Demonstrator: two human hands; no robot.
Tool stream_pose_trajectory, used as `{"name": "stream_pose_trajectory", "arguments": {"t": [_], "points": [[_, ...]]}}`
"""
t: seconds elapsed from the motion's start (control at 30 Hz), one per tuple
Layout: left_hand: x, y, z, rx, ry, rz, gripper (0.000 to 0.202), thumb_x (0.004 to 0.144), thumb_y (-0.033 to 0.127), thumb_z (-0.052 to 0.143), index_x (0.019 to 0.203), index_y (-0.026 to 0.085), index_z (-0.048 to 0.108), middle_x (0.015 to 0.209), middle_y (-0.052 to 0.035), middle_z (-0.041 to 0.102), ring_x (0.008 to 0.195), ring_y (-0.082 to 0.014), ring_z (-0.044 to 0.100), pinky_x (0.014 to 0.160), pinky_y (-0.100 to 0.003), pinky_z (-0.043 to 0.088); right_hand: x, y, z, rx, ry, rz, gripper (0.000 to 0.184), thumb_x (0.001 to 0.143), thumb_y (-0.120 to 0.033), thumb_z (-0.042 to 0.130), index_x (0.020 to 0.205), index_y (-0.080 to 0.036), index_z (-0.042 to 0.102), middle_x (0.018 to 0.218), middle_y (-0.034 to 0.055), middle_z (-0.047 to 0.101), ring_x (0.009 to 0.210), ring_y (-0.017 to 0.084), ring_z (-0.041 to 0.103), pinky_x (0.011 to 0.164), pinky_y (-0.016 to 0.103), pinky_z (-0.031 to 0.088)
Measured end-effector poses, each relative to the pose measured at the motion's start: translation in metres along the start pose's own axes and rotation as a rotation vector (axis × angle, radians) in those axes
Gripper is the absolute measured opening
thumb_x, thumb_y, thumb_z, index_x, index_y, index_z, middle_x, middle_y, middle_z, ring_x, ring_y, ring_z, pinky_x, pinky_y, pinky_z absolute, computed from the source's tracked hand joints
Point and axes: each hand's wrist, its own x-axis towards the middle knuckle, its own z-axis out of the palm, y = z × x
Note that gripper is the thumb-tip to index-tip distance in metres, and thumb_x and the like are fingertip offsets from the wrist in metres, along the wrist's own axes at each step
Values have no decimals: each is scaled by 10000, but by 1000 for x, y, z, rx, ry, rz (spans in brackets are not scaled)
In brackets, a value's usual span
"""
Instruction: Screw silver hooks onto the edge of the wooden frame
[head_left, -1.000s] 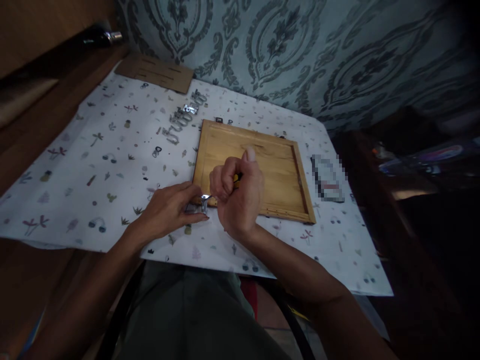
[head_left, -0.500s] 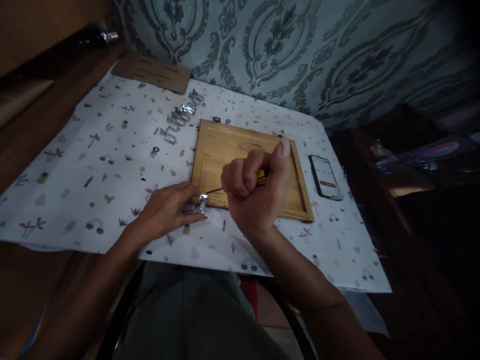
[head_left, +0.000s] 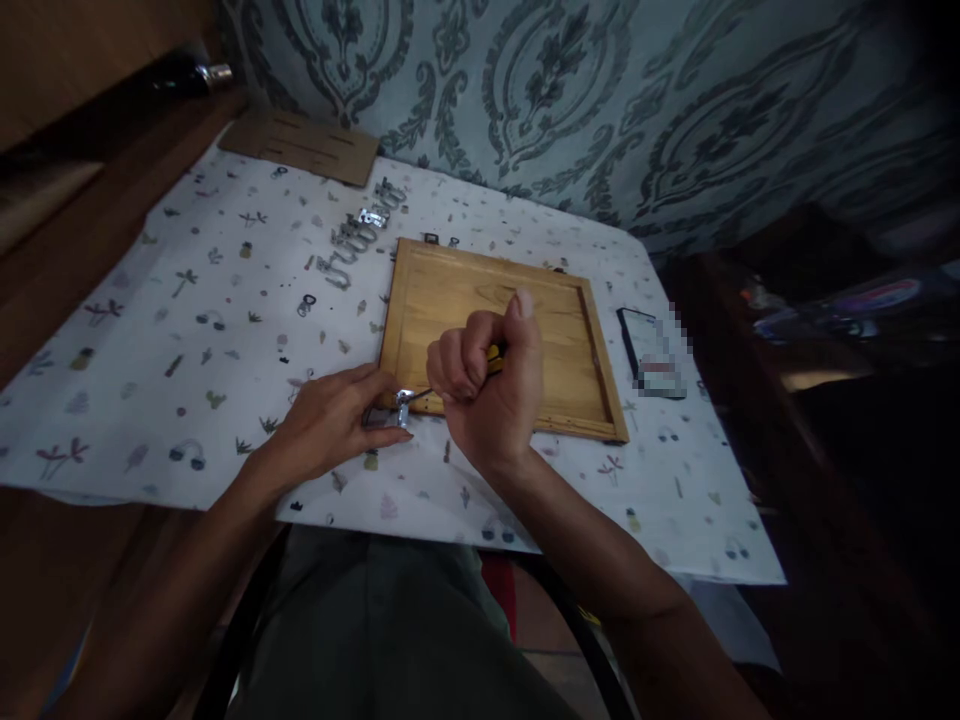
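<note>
A framed wooden panel, like a small cabinet door, lies on the table. At its near left corner sits a shiny metal hinge. My left hand grips the hinge between thumb and fingers, holding it against the panel's edge. My right hand is closed round a screwdriver with a yellow and dark handle. Its thin shaft points left, the tip at the hinge; whether it sits in a screw is too small to tell. Most of the handle is hidden by my fingers.
Several metal hinges lie in a row beyond the panel's left side. A brown cardboard piece rests at the back. To the right is a phone, partly blurred out. A patterned cloth covers the table, with a patterned wall covering behind.
My right hand has shifted left and slightly down with the screwdriver, bringing its tip from just right of the hinge onto it. My left hand stays in place on the hinge.
</note>
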Motion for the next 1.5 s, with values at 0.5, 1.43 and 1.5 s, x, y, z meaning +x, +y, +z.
{"name": "stream_pose_trajectory", "arguments": {"t": [0.5, 1.43, 1.5], "points": [[0, 0, 1, -1, 3, 8, 368, 846, 476, 782, 1040, 194, 648, 893, -2, 656, 771, -181, 623, 646, -277, 406, -1, 6, 1, 78, -17, -20, 664, 958, -553, 534, 435, -215, 301, 371, -65, 240, 357, 71, 229, 408, 260, 213], [-3, -6, 5, -10, 62, 61, 423, 894, 583, 667, 1124, 228, 669, 879, -8, 680, 785, -209, 654, 656, -298, 457, 16, 8, -6, 97, -540, 54, 692, 1003, -523, 529, 443, -196, 286, 384, -80, 229, 356, 41, 219, 397, 229, 205], [-2, -4, 3, -29, 40, 41, 412, 881, 571, 690, 1097, 221, 668, 891, -6, 679, 787, -197, 649, 659, -292, 457, 13, -2, -7, 71, -390, 18, 687, 995, -540, 524, 447, -205, 281, 388, -78, 214, 360, 52, 211, 395, 230, 217]]}}
